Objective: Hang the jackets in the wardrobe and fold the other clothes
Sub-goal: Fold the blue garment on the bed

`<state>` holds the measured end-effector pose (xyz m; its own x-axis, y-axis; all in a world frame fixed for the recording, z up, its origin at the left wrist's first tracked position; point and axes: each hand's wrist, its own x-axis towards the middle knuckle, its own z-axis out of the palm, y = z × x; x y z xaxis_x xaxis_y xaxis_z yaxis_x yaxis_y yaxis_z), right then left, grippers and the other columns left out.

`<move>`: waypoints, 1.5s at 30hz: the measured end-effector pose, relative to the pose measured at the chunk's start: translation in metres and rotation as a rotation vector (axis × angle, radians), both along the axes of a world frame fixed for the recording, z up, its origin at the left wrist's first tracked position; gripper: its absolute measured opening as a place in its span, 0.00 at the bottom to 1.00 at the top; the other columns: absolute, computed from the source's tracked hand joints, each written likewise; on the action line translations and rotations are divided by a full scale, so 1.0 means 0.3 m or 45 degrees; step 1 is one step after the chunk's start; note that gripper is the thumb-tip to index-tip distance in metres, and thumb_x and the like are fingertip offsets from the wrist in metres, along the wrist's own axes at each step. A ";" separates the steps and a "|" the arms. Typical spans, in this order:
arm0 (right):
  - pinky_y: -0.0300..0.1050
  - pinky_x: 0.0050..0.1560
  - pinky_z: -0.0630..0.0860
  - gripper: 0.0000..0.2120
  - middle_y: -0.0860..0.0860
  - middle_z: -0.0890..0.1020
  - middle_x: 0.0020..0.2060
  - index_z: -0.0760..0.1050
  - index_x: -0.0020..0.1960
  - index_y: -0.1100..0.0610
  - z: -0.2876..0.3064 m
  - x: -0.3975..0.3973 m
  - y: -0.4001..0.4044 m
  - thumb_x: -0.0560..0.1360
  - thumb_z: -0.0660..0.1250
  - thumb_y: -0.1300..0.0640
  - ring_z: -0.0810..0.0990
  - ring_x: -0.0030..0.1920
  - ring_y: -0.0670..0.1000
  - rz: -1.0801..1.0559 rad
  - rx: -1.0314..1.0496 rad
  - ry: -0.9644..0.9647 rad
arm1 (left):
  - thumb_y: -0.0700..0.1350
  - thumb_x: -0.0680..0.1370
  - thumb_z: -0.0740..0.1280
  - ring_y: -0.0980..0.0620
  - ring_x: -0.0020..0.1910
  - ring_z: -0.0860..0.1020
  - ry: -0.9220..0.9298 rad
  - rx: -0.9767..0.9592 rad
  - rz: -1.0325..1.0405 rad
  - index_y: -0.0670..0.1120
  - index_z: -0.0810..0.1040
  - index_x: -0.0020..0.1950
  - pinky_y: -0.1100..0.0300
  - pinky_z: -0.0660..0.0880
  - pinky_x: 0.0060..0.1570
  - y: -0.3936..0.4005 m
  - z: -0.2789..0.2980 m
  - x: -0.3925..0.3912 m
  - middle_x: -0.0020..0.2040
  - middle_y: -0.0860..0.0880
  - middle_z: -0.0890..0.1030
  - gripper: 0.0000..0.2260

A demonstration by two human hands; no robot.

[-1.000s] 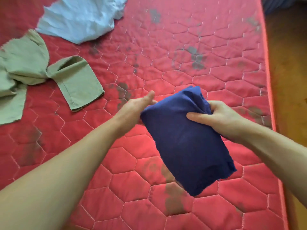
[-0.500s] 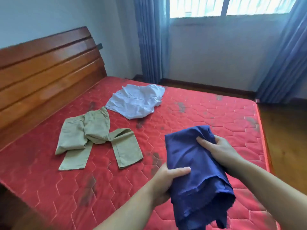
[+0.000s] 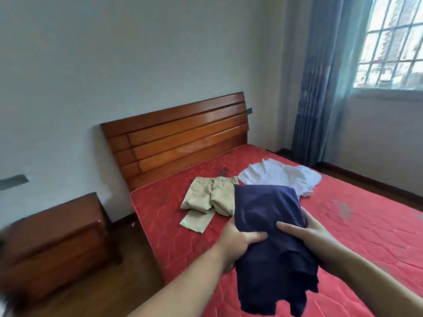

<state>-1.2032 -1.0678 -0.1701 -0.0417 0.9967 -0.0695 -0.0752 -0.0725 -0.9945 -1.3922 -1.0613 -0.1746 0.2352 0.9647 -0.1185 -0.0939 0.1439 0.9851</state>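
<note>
A folded navy blue garment (image 3: 267, 216) is held up over the red mattress (image 3: 357, 227). My left hand (image 3: 235, 242) grips its left side, thumb on top. From the right, my right hand (image 3: 304, 232) grips it with the thumb laid across the cloth. The garment's loose lower edge hangs down between my forearms. Crumpled khaki trousers (image 3: 210, 200) lie on the mattress behind it, toward the headboard. A light blue shirt (image 3: 279, 173) lies spread further back, partly hidden by the navy garment.
A wooden headboard (image 3: 178, 138) stands against the wall. A wooden bedside table (image 3: 55, 236) sits left of the bed on the wood floor. Blue curtains (image 3: 320, 88) and a barred window (image 3: 393, 42) are at the right.
My view swung left and up, bringing the headboard, wall and bedside table into sight. Both hands kept hold of the navy garment, and my left thumb moved on top of it.
</note>
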 end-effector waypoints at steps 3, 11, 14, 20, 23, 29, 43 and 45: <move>0.53 0.56 0.78 0.26 0.50 0.85 0.53 0.74 0.64 0.51 0.039 -0.207 -0.001 0.68 0.78 0.61 0.83 0.56 0.53 0.171 0.050 -0.056 | 0.34 0.74 0.72 0.45 0.51 0.84 -0.018 -0.036 0.211 0.45 0.80 0.56 0.52 0.81 0.52 -0.088 0.034 -0.190 0.51 0.43 0.85 0.12; 0.37 0.50 0.78 0.20 0.44 0.83 0.50 0.74 0.57 0.47 0.160 -0.868 -0.012 0.72 0.73 0.66 0.82 0.48 0.37 0.495 0.229 -0.126 | 0.50 0.81 0.65 0.51 0.53 0.83 0.090 0.004 0.936 0.49 0.80 0.60 0.50 0.78 0.59 -0.252 0.090 -0.792 0.53 0.51 0.85 0.10; 0.43 0.50 0.77 0.17 0.47 0.85 0.49 0.75 0.57 0.49 0.160 -1.157 -0.024 0.73 0.70 0.66 0.83 0.49 0.44 0.642 0.184 -0.139 | 0.51 0.82 0.63 0.54 0.53 0.81 0.193 0.036 1.107 0.52 0.79 0.57 0.54 0.77 0.59 -0.341 0.103 -1.035 0.54 0.54 0.83 0.09; 0.40 0.45 0.77 0.12 0.48 0.85 0.47 0.77 0.56 0.50 0.133 -1.753 -0.079 0.74 0.72 0.57 0.84 0.48 0.46 0.821 0.147 -0.147 | 0.52 0.82 0.60 0.56 0.55 0.78 0.346 -0.002 1.366 0.56 0.76 0.56 0.63 0.74 0.55 -0.462 0.060 -1.556 0.53 0.58 0.80 0.06; 0.31 0.38 0.75 0.14 0.47 0.84 0.48 0.75 0.56 0.51 0.139 -1.980 -0.074 0.73 0.72 0.61 0.81 0.47 0.43 0.850 0.225 -0.180 | 0.51 0.83 0.60 0.58 0.56 0.76 0.389 -0.003 1.455 0.56 0.75 0.58 0.68 0.70 0.53 -0.466 0.060 -1.773 0.53 0.59 0.78 0.07; 0.32 0.41 0.70 0.16 0.44 0.82 0.44 0.74 0.56 0.52 0.175 -2.297 0.021 0.72 0.72 0.65 0.77 0.45 0.38 0.876 0.364 -0.240 | 0.53 0.83 0.57 0.58 0.60 0.74 0.416 -0.037 1.499 0.58 0.72 0.59 0.71 0.66 0.48 -0.399 0.096 -2.071 0.52 0.62 0.74 0.06; 0.37 0.42 0.75 0.13 0.47 0.82 0.52 0.73 0.60 0.51 0.221 -2.985 0.723 0.77 0.69 0.56 0.81 0.50 0.45 1.091 0.223 0.003 | 0.66 0.75 0.56 0.53 0.57 0.80 0.375 -0.135 1.615 0.58 0.78 0.61 0.50 0.76 0.61 0.262 0.186 -2.732 0.57 0.56 0.82 0.22; 0.41 0.44 0.77 0.12 0.49 0.84 0.51 0.74 0.59 0.51 0.257 -3.100 0.816 0.76 0.69 0.55 0.84 0.49 0.48 1.159 0.171 0.047 | 0.59 0.81 0.56 0.53 0.56 0.80 0.352 -0.077 1.632 0.56 0.78 0.61 0.52 0.77 0.60 0.338 0.244 -2.813 0.57 0.55 0.82 0.15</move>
